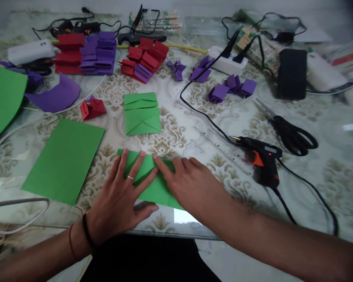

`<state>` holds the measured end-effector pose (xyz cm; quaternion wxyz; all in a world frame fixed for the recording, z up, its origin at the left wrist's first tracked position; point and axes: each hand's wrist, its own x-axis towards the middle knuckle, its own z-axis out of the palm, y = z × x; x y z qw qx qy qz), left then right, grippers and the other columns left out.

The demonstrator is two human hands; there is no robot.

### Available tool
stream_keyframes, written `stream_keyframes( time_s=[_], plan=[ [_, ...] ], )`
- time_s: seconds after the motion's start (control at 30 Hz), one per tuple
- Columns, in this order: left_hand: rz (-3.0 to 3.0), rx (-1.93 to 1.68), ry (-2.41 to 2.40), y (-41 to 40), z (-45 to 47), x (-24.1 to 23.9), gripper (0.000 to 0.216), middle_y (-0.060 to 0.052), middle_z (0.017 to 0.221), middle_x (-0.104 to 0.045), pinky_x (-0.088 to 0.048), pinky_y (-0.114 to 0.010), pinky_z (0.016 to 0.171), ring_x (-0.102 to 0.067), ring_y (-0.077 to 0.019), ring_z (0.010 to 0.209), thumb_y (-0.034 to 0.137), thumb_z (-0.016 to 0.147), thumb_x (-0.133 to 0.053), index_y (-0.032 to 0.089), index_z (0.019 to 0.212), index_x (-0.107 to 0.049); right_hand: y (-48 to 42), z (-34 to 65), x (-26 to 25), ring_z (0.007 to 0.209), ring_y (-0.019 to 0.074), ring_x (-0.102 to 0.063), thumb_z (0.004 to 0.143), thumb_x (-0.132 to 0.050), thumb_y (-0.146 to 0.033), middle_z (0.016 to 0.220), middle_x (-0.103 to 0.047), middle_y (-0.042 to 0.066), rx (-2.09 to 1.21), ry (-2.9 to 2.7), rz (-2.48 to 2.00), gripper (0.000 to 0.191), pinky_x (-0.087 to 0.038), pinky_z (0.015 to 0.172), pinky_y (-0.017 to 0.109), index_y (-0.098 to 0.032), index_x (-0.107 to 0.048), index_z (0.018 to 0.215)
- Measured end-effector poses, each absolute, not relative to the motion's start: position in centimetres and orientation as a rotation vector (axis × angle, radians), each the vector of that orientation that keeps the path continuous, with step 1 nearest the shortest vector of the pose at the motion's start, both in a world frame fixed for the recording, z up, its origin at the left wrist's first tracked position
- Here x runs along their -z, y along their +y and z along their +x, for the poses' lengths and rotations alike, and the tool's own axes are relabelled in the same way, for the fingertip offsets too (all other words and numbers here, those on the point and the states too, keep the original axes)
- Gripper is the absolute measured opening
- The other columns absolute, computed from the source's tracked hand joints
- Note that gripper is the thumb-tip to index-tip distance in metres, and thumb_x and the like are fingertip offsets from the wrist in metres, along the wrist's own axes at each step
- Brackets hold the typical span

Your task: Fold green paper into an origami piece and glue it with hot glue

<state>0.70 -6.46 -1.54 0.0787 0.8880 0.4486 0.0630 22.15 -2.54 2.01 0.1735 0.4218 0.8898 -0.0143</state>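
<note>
A sheet of green paper (155,190) lies under both hands near the table's front edge. My left hand (125,192) rests on it with the fingers spread, a ring on one of them. The index finger of my right hand (184,178) points out and presses near the paper's far edge, while its other fingers are curled. Beyond the hands lies a folded green paper piece (142,113) with crease lines. To the left is a flat green sheet (66,160), with a small red folded piece (92,107) behind it.
On the right lie a glue gun (261,156) with its cord, black-handled scissors (291,131) and a clear ruler (222,149). Red and purple folded blocks (98,55), a power strip (228,60) and a black box-like object (292,74) stand farther back.
</note>
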Motion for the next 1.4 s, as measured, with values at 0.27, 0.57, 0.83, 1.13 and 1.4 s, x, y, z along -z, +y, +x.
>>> stream_keyframes(
  time_s=[0.27,0.57,0.83,1.13,1.4],
  plan=[
    [2.648,-0.163,1.346,-6.3,0.8,1.3,0.084,-0.016,0.176,-0.026,-0.024,-0.072,0.127,-0.008,-0.0541,0.162,0.066,0.09,-0.07,0.028,0.162,-0.047,-3.8,23.8,-0.6,0.085,0.0293,-0.066,0.102,-0.055,-0.02,0.097,-0.07,0.015,-0.111,2.665,1.275,0.054,-0.053,0.076,0.041,-0.008,-0.051,0.154],
    [2.639,-0.182,1.351,-6.3,0.8,1.2,0.081,-0.016,0.176,-0.027,-0.025,-0.072,0.127,-0.009,-0.0533,0.162,0.066,0.09,-0.07,0.029,0.16,-0.051,-5.0,28.3,0.1,0.087,0.0302,-0.063,0.104,-0.055,-0.021,0.098,-0.068,0.014,-0.228,2.767,1.262,0.047,-0.046,0.078,0.043,-0.005,-0.055,0.148],
    [2.656,-0.205,1.351,-6.3,0.8,1.1,0.078,-0.017,0.174,-0.03,-0.026,-0.07,0.127,-0.012,-0.0512,0.162,0.067,0.091,-0.068,0.028,0.158,-0.054,-5.9,31.4,0.0,0.091,0.0287,-0.064,0.104,-0.049,-0.016,0.101,-0.069,0.012,-0.248,2.722,1.276,0.05,-0.045,0.08,0.042,-0.007,-0.049,0.154],
    [2.674,-0.188,1.361,-6.0,0.7,0.2,0.068,-0.014,0.169,-0.041,-0.033,-0.071,0.124,-0.023,-0.0522,0.159,0.058,0.094,-0.068,0.029,0.155,-0.058,-3.3,28.3,-1.2,0.097,0.0301,-0.065,0.106,-0.056,-0.026,0.11,-0.069,0.014,0.091,2.798,1.533,0.022,-0.052,0.083,0.043,-0.013,-0.072,0.112],
    [2.741,-0.251,1.209,-2.0,0.5,-1.0,0.027,-0.014,0.129,-0.069,-0.045,-0.062,0.116,-0.062,-0.0358,0.125,0.027,0.101,-0.062,0.026,0.123,-0.077,-0.1,24.2,-0.3,0.107,0.0263,-0.064,0.094,-0.073,-0.014,0.108,-0.071,0.01,0.752,2.807,1.671,0.02,-0.051,0.096,0.04,-0.015,-0.072,0.114]
  ],
)
